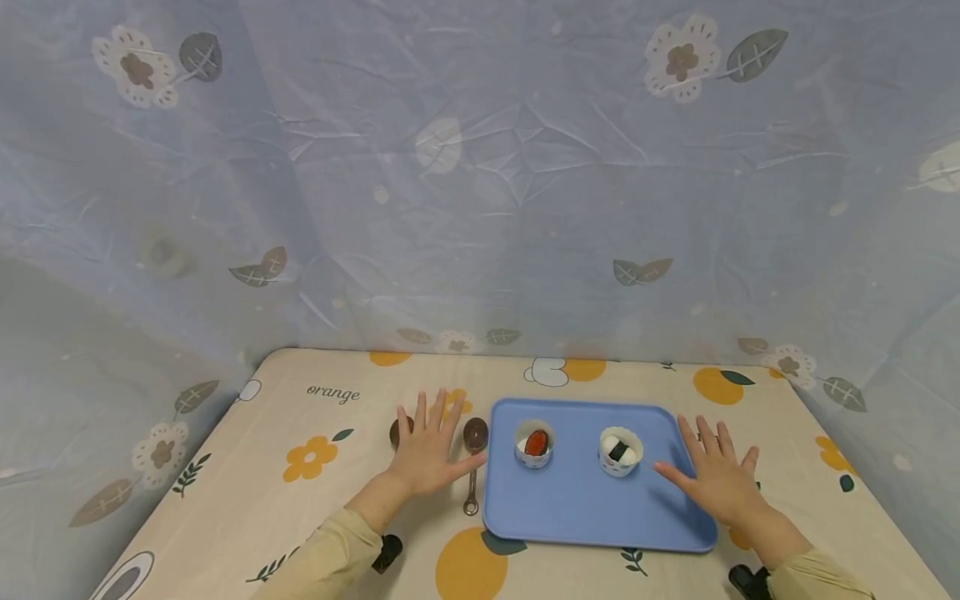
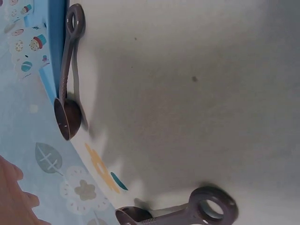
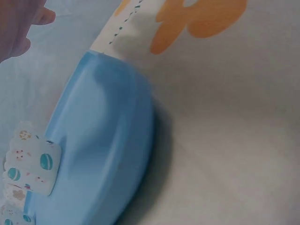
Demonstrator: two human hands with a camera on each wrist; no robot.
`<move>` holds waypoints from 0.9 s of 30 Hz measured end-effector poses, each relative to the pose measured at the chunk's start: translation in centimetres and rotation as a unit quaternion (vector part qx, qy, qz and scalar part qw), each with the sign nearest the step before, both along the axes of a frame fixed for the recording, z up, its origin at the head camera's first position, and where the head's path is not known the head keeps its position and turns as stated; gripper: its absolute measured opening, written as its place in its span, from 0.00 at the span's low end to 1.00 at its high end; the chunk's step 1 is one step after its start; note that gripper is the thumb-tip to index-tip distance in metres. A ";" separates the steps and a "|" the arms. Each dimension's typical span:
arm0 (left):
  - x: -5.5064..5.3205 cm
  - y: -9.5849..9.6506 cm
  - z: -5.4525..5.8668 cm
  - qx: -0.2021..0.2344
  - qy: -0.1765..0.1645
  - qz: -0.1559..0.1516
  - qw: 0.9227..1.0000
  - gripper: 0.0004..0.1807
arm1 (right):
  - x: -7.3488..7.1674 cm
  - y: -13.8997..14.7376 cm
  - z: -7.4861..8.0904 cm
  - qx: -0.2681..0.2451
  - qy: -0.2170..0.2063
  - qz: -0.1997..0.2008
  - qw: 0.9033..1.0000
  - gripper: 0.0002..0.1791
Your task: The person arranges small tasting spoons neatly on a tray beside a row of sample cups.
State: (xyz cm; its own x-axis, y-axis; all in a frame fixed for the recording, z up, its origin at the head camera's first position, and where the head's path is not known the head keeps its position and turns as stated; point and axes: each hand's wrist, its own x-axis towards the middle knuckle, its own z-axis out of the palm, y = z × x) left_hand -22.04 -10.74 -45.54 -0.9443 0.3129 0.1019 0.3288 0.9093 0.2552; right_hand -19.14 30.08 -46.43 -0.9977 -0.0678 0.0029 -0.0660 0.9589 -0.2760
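My left hand (image 1: 427,454), fingers spread and holding nothing, is over the table left of a blue tray (image 1: 555,517). Beside its thumb lies a brown measuring spoon (image 1: 476,433). A second brown measuring spoon (image 2: 180,218) is mostly hidden under that hand in the head view. My right hand (image 1: 720,483) is spread too, at the tray's right edge, its thumb pointing toward a patterned paper cup (image 1: 618,465). In that cup sits a white rice ball (image 1: 615,442) with a black strip. Another paper cup (image 1: 534,454), left of it on the tray, holds a red-orange sushi-like piece (image 1: 536,442).
A cream cloth (image 1: 375,567) printed with oranges and flowers covers the table. Blue-grey printed curtain (image 1: 480,167) hangs behind it and along both sides. Black straps (image 1: 387,553) show near both wrists.
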 end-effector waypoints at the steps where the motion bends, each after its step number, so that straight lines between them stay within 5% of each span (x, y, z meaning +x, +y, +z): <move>1: 0.0 0.0 -0.1 0.000 0.000 0.001 1.000 0.51 | 0.0 0.1 -0.1 0.001 0.000 0.000 1.000 0.51; 11: 0.2 -0.3 -0.7 0.029 -0.007 0.003 1.000 0.49 | 0.0 0.0 -1.2 0.018 -0.007 0.008 1.000 0.51; 27: 0.1 -0.1 -1.3 0.040 -0.022 0.033 0.998 0.46 | -0.1 0.5 -2.4 -0.014 -0.075 0.015 0.997 0.53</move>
